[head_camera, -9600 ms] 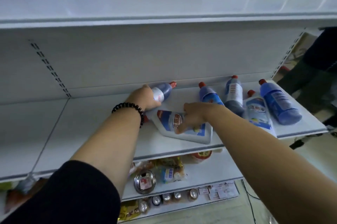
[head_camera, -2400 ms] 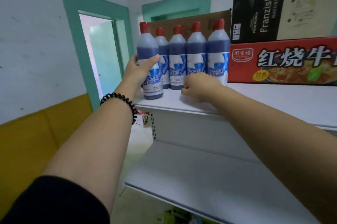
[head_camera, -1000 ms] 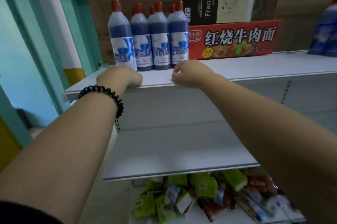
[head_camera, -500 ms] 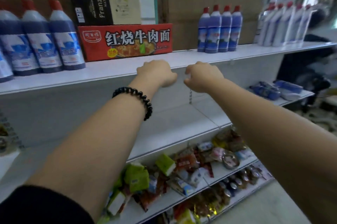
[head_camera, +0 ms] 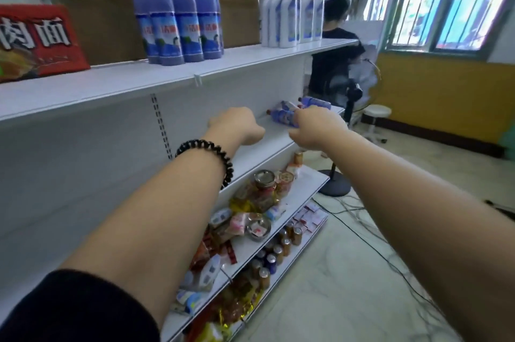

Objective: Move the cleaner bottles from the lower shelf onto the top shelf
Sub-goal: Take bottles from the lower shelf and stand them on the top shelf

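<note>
Fingers (head_camera: 303, 118) curled, cleaner bottles (head_camera: 282, 118) lying beyond, standing fan (head_camera: 354, 90) behind

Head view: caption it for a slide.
Left hand and right hand reach toward bottles lying on the lower shelf.
</note>
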### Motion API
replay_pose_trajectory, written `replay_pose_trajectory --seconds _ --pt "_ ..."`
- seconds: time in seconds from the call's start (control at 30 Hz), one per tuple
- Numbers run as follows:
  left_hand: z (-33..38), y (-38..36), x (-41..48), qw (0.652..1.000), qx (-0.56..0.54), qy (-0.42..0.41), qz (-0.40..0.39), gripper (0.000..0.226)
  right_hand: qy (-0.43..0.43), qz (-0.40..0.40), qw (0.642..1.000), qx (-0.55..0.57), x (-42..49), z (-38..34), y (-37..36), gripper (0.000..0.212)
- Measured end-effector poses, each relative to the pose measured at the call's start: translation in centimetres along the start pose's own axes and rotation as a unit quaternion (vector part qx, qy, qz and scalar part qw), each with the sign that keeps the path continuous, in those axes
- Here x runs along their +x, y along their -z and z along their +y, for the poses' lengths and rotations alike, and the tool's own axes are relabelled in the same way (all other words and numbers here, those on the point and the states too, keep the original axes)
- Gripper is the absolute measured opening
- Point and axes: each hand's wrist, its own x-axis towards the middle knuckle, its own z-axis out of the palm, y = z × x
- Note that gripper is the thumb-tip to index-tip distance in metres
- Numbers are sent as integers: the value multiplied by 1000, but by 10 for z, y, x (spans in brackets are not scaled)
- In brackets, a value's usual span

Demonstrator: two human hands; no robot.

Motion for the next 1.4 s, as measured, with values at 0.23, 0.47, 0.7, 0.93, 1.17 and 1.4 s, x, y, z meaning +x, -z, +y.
replay_pose_trajectory --seconds 0.23,0.47,0.7,0.93,1.17,1.4 --pt "56 -44 119 997 -53 -32 -41 39 -68 -41 997 -14 81 93 -47 35" --pt "87 -77 255 995 -82 -12 -55 42 -89 -45 995 -16 193 161 -89 38" --pt "108 -113 337 994 -73 22 -83 44 -74 -80 994 18 287 212 -139 38" --pt "119 -159 412 980 -122 125 -99 55 -11 -123 991 42 397 243 -193 41" --pt "136 -197 490 946 -210 235 -81 43 51 -210 972 87 495 256 -242 46" --pt "156 -233 542 866 -345 355 -68 29 117 -204 962 142 559 235 -287 44"
